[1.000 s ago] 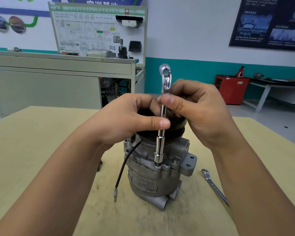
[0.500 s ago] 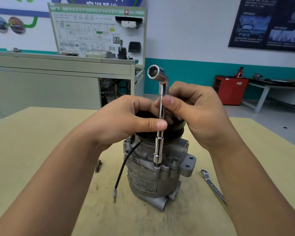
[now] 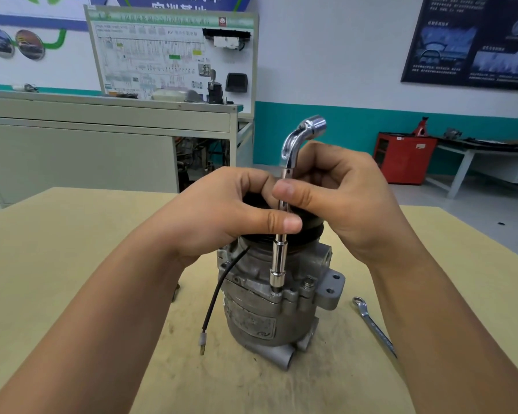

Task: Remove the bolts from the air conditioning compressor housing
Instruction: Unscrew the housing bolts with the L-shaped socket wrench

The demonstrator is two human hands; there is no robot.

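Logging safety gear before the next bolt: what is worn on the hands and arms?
Nothing. The left hand and right hand are bare: no gloves, rings or watch. Both forearms are bare as far as the frame shows, with no sleeve in view.

Dull grey cast-metal compressor housing (image 3: 251, 321), darker stains in patches. Black ribbed pulley (image 3: 310, 231) on top. Bright chrome L-shaped socket wrench (image 3: 278, 264). Black wire (image 3: 214, 297), white tip. Pale tan wooden counter (image 3: 57, 264), grey smudges. Silver ring spanner (image 3: 377, 330). Red metal cabinet (image 3: 401, 159).
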